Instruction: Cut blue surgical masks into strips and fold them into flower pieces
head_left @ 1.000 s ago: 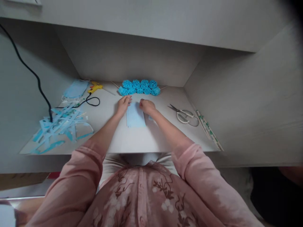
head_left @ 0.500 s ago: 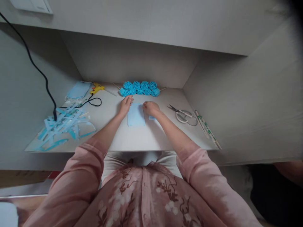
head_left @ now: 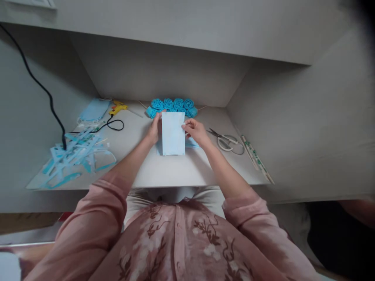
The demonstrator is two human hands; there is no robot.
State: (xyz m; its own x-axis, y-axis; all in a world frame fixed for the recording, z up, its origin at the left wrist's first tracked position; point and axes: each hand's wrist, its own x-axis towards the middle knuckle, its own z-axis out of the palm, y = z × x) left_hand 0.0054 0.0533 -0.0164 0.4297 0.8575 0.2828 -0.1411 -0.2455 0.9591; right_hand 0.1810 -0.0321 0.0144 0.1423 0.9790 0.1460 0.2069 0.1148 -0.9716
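I am viewing the work from the head camera. A pale blue sheet is standing out directly between the two hands, its long axis running away from the body, its short ends facing the chest and the back wall. It appears to be sitting above the surface, since it is partly covering another blue piece that is showing past its left edge.

The right hand is pinching the sheet's right long edge, toward the far end, between thumb and fingers. The left hand is lying against the opposite long edge, at about the same height; its fingertips are passing partly out of sight, so I cannot tell how firmly it is gripping. I am finding neither hand clearly nearer: the sheet is lying to the right of the left hand and to the left of the right.

Beyond the sheet's far end, blue flowers are sitting in two rows. Scissors are lying beyond the right hand, apart from it.
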